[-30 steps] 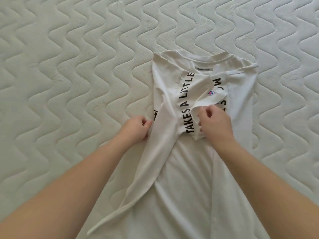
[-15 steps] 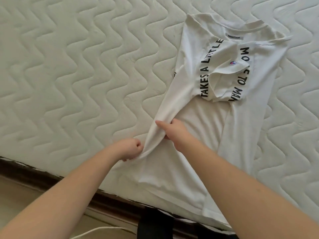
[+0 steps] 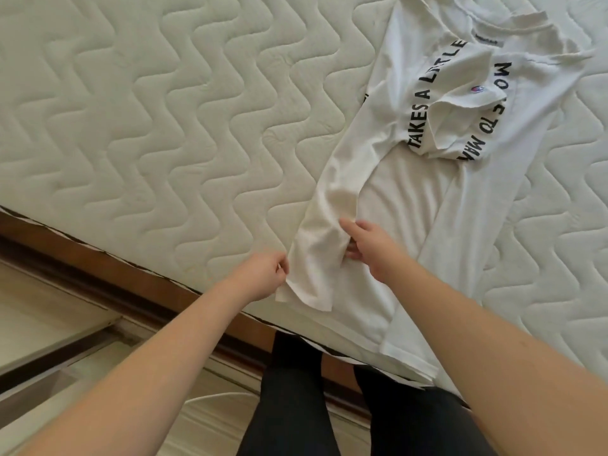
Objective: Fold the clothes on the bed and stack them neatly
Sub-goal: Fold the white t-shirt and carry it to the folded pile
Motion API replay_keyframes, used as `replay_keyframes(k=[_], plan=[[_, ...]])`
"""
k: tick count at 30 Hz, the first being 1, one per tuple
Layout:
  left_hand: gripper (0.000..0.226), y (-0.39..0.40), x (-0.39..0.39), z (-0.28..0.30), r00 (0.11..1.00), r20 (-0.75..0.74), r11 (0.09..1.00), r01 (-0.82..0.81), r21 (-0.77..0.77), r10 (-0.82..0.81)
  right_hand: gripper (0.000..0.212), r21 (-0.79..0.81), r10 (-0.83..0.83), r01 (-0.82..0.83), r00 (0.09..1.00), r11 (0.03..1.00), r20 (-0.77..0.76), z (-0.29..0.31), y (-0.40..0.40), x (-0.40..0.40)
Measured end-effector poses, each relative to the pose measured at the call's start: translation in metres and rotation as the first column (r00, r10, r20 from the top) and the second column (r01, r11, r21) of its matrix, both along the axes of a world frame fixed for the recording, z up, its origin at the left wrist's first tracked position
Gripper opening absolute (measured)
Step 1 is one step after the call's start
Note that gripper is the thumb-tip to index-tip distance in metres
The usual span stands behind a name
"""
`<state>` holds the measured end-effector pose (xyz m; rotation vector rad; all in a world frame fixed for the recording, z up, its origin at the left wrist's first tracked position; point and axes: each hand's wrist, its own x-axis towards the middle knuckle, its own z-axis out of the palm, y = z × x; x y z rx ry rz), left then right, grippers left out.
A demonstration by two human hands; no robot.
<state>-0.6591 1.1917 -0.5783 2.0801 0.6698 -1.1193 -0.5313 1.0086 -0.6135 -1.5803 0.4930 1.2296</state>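
A white T-shirt with black lettering lies on the quilted mattress, collar at the far end, hem near the bed's front edge. Both sleeves are folded in over the chest. Its left side is folded inward as a long strip. My left hand pinches the strip's outer edge near the hem. My right hand grips the strip's inner edge, thumb on top and fingers tucked under the fabric.
The brown wooden bed frame runs along the mattress's near edge. My legs in dark trousers stand against it. Light floor and a white cable lie at lower left.
My hands slid from the sleeve area down the left fold toward the hem. The strip has been laid flatter over the shirt. The view tilted down, showing the bed edge and floor.
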Motion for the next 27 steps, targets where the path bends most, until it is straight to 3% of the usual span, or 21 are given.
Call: replay_keyframes(k=[3,5,7,9,10,12,15,18,23,27], plan=[[0.028,-0.012,-0.026,-0.021,0.992,0.129,0.998,-0.015,0.055,0.008,0.027,-0.013,0.285,-0.287,0.955,0.958,-0.078,-0.006,-0.013,-0.032],[0.047,-0.016,-0.044,-0.030,0.983,0.178,0.996,0.029,0.080,-0.043,0.025,-0.090,0.409,-0.412,0.911,0.907,-0.046,-0.008,-0.015,-0.053],[0.068,-0.016,-0.059,-0.035,0.964,0.207,0.977,0.132,0.166,-0.165,0.024,-0.194,0.443,-0.429,0.896,0.882,0.033,-0.010,-0.015,-0.068],[0.082,-0.018,-0.070,-0.038,0.955,0.209,0.963,0.166,0.211,-0.210,0.023,-0.160,0.319,-0.312,0.948,0.936,0.018,-0.008,-0.014,-0.076],[0.080,-0.021,-0.073,-0.039,0.949,0.240,0.961,0.147,0.234,-0.204,0.025,-0.098,0.216,-0.218,0.976,0.971,-0.038,-0.006,-0.012,-0.080],[0.055,-0.029,-0.075,-0.040,0.917,0.362,0.955,0.061,0.289,-0.168,0.031,-0.001,0.057,-0.058,0.990,0.998,-0.128,-0.003,-0.010,-0.086],[0.024,-0.035,-0.075,-0.041,0.854,0.516,0.964,-0.072,0.255,-0.073,0.033,0.028,0.081,-0.078,0.990,0.997,-0.113,-0.002,-0.014,-0.094],[0.024,-0.034,-0.077,-0.040,0.837,0.535,0.986,-0.160,0.048,0.110,0.027,0.033,0.112,-0.109,0.985,0.993,-0.128,-0.002,-0.016,-0.096],[0.022,-0.029,-0.077,-0.033,0.825,0.476,0.952,-0.241,-0.190,0.304,0.009,0.017,-0.102,0.105,0.988,0.994,-0.113,0.001,-0.011,-0.084],[0.017,-0.026,-0.076,-0.023,0.811,0.471,0.930,-0.235,-0.281,0.347,0.007,0.079,-0.113,0.117,0.992,0.990,-0.054,0.011,-0.010,-0.069]])
